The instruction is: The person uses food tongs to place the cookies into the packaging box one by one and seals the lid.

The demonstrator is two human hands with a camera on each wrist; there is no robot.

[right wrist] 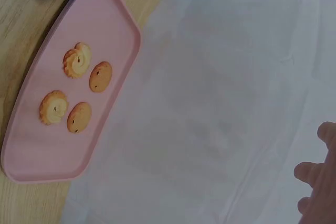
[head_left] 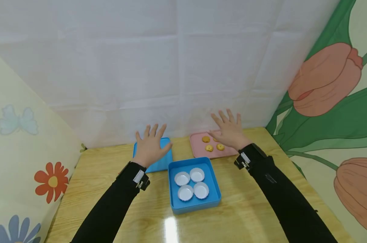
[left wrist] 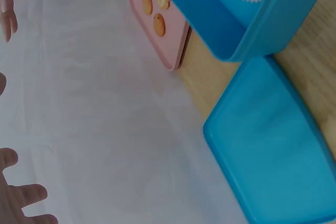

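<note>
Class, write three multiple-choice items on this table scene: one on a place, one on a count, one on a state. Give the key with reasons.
1. Where do the cookies lie?
A. on the pink tray
B. in the blue box
C. on the blue lid

2. How many paper cups are in the blue box?
A. two
B. four
C. six

3. How are the left hand and right hand?
A. gripping cookies
B. fists
C. open, fingers spread

Key: 1 A, four cookies rest on the pink tray. 2 B, four white cups sit in the box. 3 C, both hands hold nothing.

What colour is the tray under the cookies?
Pink tray; clearest in the right wrist view.
</note>
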